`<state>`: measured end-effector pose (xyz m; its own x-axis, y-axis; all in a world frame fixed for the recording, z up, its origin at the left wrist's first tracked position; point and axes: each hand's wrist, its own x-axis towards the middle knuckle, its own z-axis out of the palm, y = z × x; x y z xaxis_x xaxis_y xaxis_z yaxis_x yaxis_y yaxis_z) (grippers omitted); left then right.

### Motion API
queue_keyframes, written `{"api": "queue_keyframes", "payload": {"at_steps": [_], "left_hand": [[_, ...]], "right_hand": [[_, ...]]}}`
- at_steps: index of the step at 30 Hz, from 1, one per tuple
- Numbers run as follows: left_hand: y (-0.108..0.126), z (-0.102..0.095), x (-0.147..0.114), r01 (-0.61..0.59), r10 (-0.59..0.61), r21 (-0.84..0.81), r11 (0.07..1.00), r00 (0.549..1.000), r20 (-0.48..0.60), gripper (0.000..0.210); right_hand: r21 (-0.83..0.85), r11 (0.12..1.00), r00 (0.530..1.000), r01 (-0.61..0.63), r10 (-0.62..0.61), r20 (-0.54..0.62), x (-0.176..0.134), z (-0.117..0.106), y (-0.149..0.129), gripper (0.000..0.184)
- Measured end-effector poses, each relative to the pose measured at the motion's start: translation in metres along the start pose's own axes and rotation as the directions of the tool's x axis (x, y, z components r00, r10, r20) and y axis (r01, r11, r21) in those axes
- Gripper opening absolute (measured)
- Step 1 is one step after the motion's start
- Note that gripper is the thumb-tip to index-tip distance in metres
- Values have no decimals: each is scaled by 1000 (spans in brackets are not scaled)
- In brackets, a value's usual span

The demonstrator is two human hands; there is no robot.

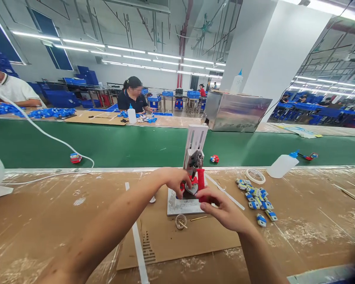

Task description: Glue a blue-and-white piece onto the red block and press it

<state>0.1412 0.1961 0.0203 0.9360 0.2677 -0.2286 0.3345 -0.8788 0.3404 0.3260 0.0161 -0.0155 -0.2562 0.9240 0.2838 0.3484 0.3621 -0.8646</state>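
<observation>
You're bending your left hand (178,180) over a red part (194,180) low on the press (190,156) standing on the counter (47,209) and curling your right hand (225,207) at its red handle (200,179); whether either is gripping, I cannot tell.

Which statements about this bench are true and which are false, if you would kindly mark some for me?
1. The right hand is at the red handle of the press. True.
2. The left hand rests on the tape roll. False: the left hand is at the press.
3. The belt is green. True.
4. The cup stands behind the press. False: the cup is in front of it, on the cardboard.
5. The bottle near the tape roll has a blue tip. True.
</observation>
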Motion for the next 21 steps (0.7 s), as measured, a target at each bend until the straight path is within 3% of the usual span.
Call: {"api": "queue_keyframes", "payload": {"at_steps": [3, 5, 8, 10, 12, 14, 16, 17, 19, 21], "left_hand": [[-1, -1, 3, 3, -5, 37, 999, 999, 54, 57], [-1, -2, 4, 13, -16, 43, 999, 997, 71, 56], [-1, -4, 7, 38, -40, 33, 999, 996, 79, 56], [-2, -5, 5, 54, -56, 23, 998, 996, 76, 56], [-4, -6, -3, 63, -63, -10, 998, 997, 54, 54], [-3, -6, -18, 43, -42, -107, 993, 999, 16, 50], [3, -4, -38, -3, -1, -256, 967, 1000, -15, 48], [9, -3, -48, -19, 13, -319, 948, 1000, -21, 47], [24, 0, -64, -42, 38, -449, 892, 999, -18, 45], [40, 4, -70, -104, 96, -434, 895, 995, -40, 46]], "right_hand": [[267, 960, 996, 83, -84, -6, 3, -13, -36, 37], [347, 923, 986, 166, -146, -82, 29, -24, -62, 49], [322, 920, 943, 224, -120, -312, 94, -38, -89, 66], [305, 919, 908, 249, -112, -404, 128, -44, -91, 62], [236, 922, 861, 306, -162, -482, 134, -42, -80, 53], [87, 936, 787, 341, -234, -570, 110, -30, -56, 37], [-37, 972, 723, 230, -196, -663, 68, -8, -27, 21], [-38, 991, 752, 132, -125, -647, 45, 6, -13, 22], [81, 997, 871, 3, 37, -491, 6, 36, 6, 44], [278, 960, 903, 18, 104, -417, -18, 64, 13, 49]]}}
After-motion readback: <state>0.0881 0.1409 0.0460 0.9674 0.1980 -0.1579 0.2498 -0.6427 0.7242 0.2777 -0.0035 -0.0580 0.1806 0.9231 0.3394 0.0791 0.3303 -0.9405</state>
